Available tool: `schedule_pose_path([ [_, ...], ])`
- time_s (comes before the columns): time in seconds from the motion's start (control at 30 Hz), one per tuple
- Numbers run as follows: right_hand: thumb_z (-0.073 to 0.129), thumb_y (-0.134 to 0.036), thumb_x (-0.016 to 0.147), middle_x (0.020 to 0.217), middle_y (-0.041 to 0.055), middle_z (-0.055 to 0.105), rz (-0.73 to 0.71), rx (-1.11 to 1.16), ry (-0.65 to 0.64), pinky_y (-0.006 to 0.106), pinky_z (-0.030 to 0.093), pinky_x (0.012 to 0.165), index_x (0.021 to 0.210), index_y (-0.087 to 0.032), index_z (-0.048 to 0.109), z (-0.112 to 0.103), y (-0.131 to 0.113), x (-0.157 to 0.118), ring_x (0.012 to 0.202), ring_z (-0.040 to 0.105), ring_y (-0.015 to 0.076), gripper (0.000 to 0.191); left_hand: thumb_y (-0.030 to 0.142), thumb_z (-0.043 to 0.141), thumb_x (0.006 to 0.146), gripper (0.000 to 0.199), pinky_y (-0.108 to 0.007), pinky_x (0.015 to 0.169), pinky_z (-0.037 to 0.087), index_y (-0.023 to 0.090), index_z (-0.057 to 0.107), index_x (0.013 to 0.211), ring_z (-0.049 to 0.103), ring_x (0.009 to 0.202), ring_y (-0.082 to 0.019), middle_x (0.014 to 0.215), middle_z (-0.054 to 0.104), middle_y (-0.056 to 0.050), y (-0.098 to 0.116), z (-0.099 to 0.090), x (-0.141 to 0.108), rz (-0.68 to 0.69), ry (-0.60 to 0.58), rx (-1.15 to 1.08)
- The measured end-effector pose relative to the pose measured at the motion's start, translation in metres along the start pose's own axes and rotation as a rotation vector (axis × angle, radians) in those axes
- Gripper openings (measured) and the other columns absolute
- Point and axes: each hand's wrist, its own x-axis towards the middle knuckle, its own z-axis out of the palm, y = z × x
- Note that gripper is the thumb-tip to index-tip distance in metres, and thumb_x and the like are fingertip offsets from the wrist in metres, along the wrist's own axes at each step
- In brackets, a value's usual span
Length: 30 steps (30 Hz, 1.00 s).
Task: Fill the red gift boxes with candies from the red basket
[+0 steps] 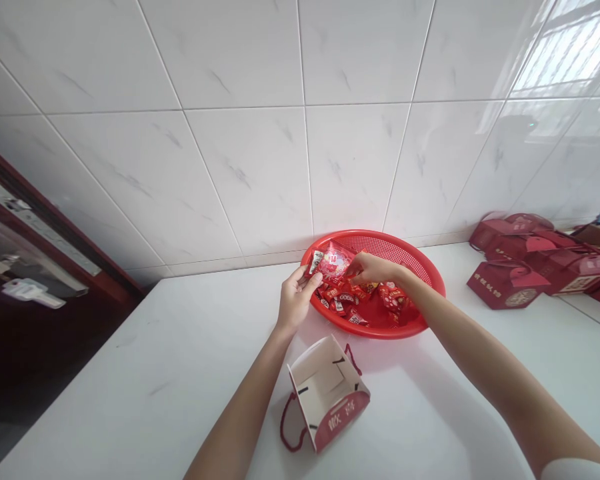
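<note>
My left hand (pixel 296 292) grips a few candy packets over the left rim of a red plastic basket (pixel 433 277). Among them are a shiny red candy packet (pixel 334 261) with a white letter and a small white-and-red packet (pixel 316 263). My right hand (pixel 373 269) reaches in from the right, its fingers pinched together at the red packet's right edge; whatever lies between the fingertips is hidden. Red wrapped candies (pixel 347 300) lie loose in the basket below both hands. Nearer to me, between my forearms, an open paper gift box (pixel 325 390) with dark red cord handles shows its bare inside.
Several dark red gift boxes (pixel 507 285) stand closed along the wall at right. The basket rests on a white tabletop (pixel 180 360) against a tiled wall (pixel 245 173). At far left is a dark door frame (pixel 55 227) with keys (pixel 33 292) hanging from its lock.
</note>
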Motion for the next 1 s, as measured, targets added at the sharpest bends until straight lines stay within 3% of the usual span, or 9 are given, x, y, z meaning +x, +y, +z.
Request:
schedule_pose_path([
  [0.2,0.064,-0.015,0.076,0.080,0.0053,0.074,0.018,0.086,0.085,0.029,0.051,0.071,0.075,-0.015,0.072,0.001,-0.002,-0.001,0.078,0.067,0.0208,0.008,0.048,0.081,0.076,0.045,-0.037,0.089,0.056,0.016,0.073,0.106,0.072,0.102,-0.028,0.104,0.078,-0.009,0.002,0.001,0.000,-0.001,0.000,0.000],
  [0.47,0.057,-0.015,0.084,0.090,0.0050,0.072,0.011,0.311,0.187,0.023,0.054,0.067,0.093,-0.015,0.065,0.001,-0.011,-0.008,0.081,0.067,0.0176,0.013,0.048,0.081,0.075,0.044,-0.037,0.088,0.056,0.017,0.073,0.105,0.071,0.102,-0.029,0.105,0.078,-0.009,0.001,0.001,0.000,0.000,0.000,0.001],
  [0.63,0.046,-0.013,0.088,0.089,0.0054,0.070,0.108,0.376,0.282,0.022,0.054,0.065,0.095,-0.017,0.062,-0.002,-0.014,-0.010,0.079,0.065,0.0158,0.018,0.048,0.081,0.076,0.044,-0.037,0.089,0.057,0.017,0.073,0.105,0.072,0.101,-0.028,0.104,0.078,-0.009,0.002,0.001,0.000,0.003,-0.003,-0.001],
  [0.77,0.052,-0.015,0.087,0.077,0.0047,0.066,0.190,0.364,0.252,0.022,0.053,0.059,0.085,-0.017,0.059,-0.003,-0.014,-0.011,0.069,0.064,0.0153,0.008,0.048,0.081,0.076,0.043,-0.038,0.089,0.057,0.016,0.073,0.104,0.072,0.100,-0.028,0.103,0.078,-0.009,0.002,0.001,-0.001,0.004,-0.002,-0.001],
  [1.0,0.062,-0.009,0.089,0.097,0.0074,0.072,0.310,0.137,0.227,0.024,0.056,0.071,0.093,-0.014,0.067,-0.008,-0.010,-0.012,0.084,0.069,0.0167,0.008,0.049,0.082,0.074,0.046,-0.038,0.090,0.056,0.016,0.073,0.105,0.072,0.103,-0.029,0.104,0.078,-0.009,0.002,0.001,0.000,-0.004,0.003,-0.006],
])
